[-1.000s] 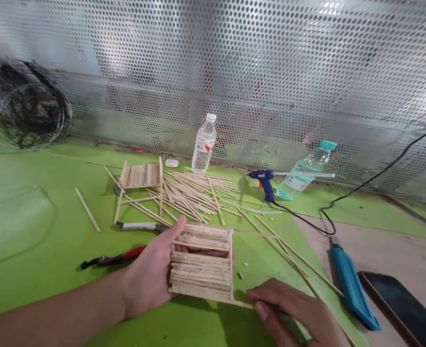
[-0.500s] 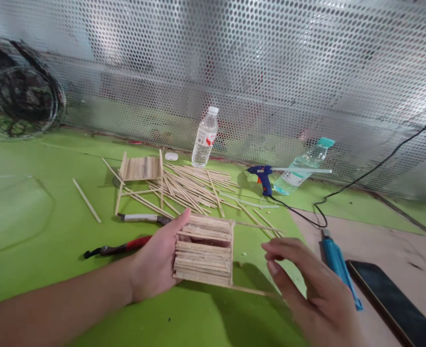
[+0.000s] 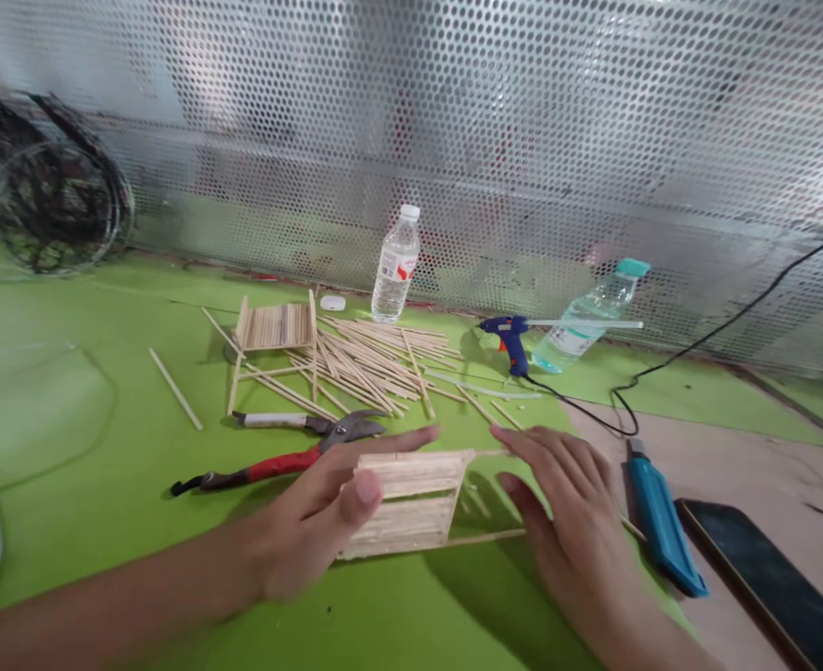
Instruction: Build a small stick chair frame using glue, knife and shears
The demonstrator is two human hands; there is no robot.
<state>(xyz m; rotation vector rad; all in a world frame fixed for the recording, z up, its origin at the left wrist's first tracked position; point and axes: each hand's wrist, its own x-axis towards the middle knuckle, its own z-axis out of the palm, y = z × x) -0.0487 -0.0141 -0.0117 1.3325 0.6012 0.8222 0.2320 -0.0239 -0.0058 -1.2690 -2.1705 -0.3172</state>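
A small panel of glued wooden sticks [image 3: 418, 508] stands tilted on the green table top [image 3: 103, 438], low in the middle. My left hand [image 3: 313, 522] grips it, with the thumb on its front face and the index finger stretched along its top edge. A long stick juts from the panel's lower right corner. Just right of the panel, my right hand [image 3: 565, 513] hovers palm down with its fingers spread and nothing in it, the fingertips near the panel's upper right corner.
Red-handled shears [image 3: 278, 461] lie left of the panel. Behind are a loose stick pile [image 3: 369, 363], a second stick panel [image 3: 275, 326], a blue glue gun [image 3: 513, 340], and two water bottles, one upright [image 3: 395, 266] and one leaning [image 3: 589, 321]. A blue utility knife [image 3: 659, 517] and a phone [image 3: 767, 578] lie at right.
My left hand has tipped the panel from flat on my palm to standing on the table. My right hand let go of the jutting stick, lifted, and now hovers open beside the panel.
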